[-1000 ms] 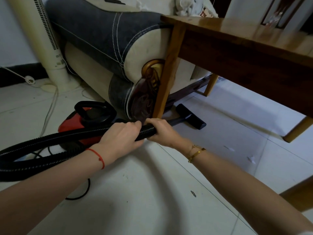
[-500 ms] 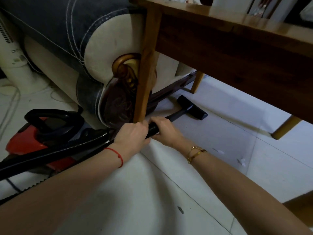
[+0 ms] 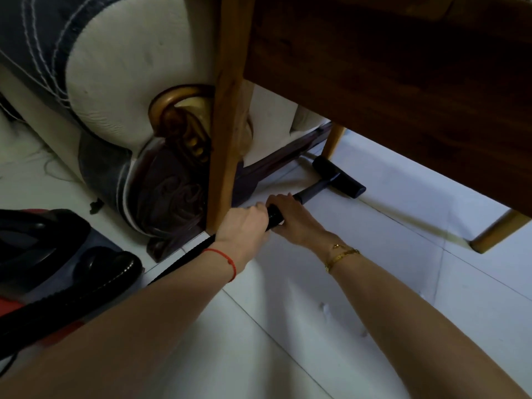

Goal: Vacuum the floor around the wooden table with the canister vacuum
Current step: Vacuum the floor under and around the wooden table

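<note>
- Both hands clench the vacuum wand (image 3: 309, 194): left hand (image 3: 244, 226) behind, right hand (image 3: 293, 217) ahead.
- Wand's long axis runs toward the upper right, ending at the floor nozzle (image 3: 338, 177) under the wooden bench (image 3: 388, 82).

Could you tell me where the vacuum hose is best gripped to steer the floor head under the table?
Grip the hose at its stiff front end, from above, as the left hand and right hand do. The rigid tube starts there, running straight to the floor head.

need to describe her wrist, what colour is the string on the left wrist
Red string, clearest in the head view.
</note>
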`<state>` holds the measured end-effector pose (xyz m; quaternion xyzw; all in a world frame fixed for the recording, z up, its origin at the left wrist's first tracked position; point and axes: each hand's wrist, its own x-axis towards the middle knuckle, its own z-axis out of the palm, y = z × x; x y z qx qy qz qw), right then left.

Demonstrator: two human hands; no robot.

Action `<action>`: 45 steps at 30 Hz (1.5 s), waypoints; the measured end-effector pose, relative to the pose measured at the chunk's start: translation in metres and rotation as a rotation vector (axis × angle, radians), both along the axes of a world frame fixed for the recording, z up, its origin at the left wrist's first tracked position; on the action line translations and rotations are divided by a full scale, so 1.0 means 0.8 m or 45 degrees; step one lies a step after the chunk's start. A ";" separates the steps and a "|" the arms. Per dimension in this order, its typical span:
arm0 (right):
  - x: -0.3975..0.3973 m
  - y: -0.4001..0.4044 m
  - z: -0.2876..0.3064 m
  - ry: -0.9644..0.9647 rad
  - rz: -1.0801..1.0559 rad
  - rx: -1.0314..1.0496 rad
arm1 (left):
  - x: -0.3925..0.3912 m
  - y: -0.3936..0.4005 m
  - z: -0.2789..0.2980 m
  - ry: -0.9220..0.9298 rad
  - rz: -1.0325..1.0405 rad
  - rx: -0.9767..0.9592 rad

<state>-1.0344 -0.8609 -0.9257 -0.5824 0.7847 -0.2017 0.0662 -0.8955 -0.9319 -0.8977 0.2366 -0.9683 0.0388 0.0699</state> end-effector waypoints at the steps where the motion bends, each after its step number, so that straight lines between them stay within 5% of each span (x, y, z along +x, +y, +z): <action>1: -0.006 0.000 0.000 -0.004 -0.014 0.003 | -0.007 -0.001 -0.001 0.010 0.008 0.019; 12: 0.000 0.001 -0.012 -0.005 0.005 -0.050 | -0.001 0.002 -0.007 0.015 -0.006 0.024; 35: 0.242 0.029 0.073 0.134 0.243 -0.207 | 0.266 0.028 0.091 0.043 -0.165 -0.134; 45: 0.276 0.044 0.077 0.070 0.301 -0.273 | 0.307 0.028 0.100 0.024 -0.258 -0.163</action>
